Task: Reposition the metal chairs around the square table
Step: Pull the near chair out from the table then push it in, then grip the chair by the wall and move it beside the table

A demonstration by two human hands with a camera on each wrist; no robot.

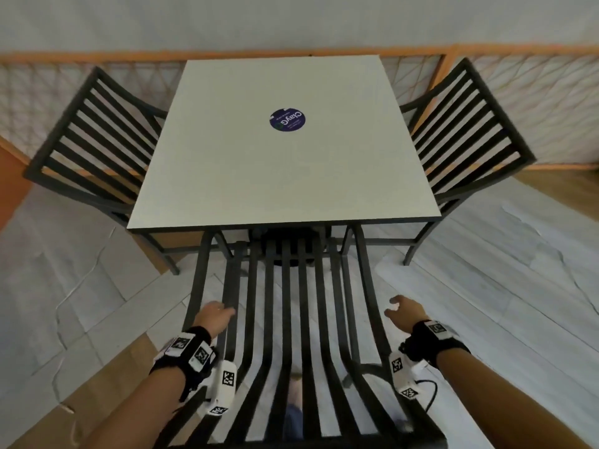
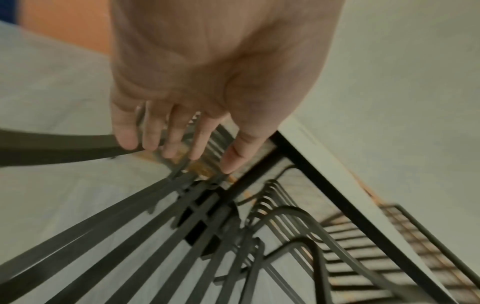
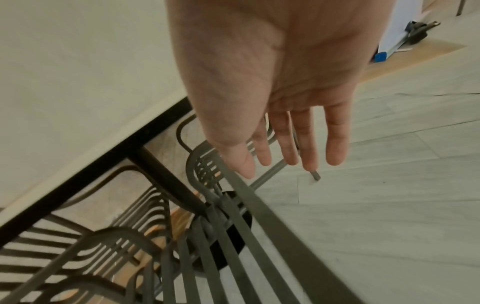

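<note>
Dark metal is noted in three slatted chairs set around one square table with a pale top and black edge. One chair is placed at the table's left side, one at its right, and the near chair at the front edge, its seat partly tucked under the tabletop. A round blue sticker is seen at the table's centre; its print is too small to be read in full. The near chair's top rail is cut off by the lower border of the head view, and its legs are largely hidden.

Two hands are counted. The left hand is held over the near chair's left slats, fingers straight and slightly apart; contact with the slats cannot be confirmed. The right hand is held beside the right frame bar, fingers extended and apart, nothing gripped. Both wrist views are blurred.
</note>
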